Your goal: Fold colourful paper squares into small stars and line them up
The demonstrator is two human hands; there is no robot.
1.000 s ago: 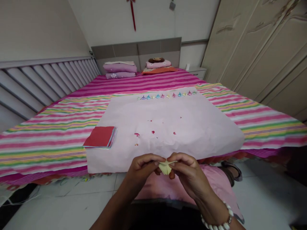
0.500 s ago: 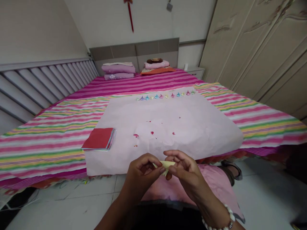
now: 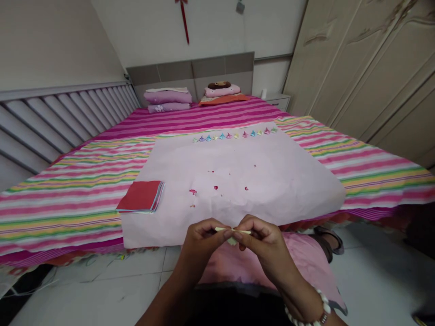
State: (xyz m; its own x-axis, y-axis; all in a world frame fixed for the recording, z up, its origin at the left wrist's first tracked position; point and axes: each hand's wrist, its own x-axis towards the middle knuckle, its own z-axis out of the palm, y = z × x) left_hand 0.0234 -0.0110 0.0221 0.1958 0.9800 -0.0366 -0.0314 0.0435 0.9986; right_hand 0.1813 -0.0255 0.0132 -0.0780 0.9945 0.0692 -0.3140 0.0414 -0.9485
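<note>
A pale yellow folded paper (image 3: 232, 242) is held raised by both hands, in front of the person and above the pink cushion (image 3: 251, 268), close to the near edge of the white sheet (image 3: 288, 172) spread on the bed (image 3: 343, 156). The left hand (image 3: 203, 237) is nearly closed, thumb and fingers pinching the paper's left part; the right hand (image 3: 261, 237) pinches its right part likewise. The thumbs meet, or nearly so, at the centre; fingers behind the paper are partly hidden. This paired grip appears chosen to control both sides of a small, light piece. Its long axis runs crosswise, left to right and roughly level, narrow ends outward; a shorter portion points downward beneath the thumbs. The red-topped paper stack (image 3: 141, 196) lies at the sheet's near left corner, presumably for reach. The folded paper pieces (image 3: 222, 136) stand in a row along the far edge, presumably kept apart from handling.
</note>
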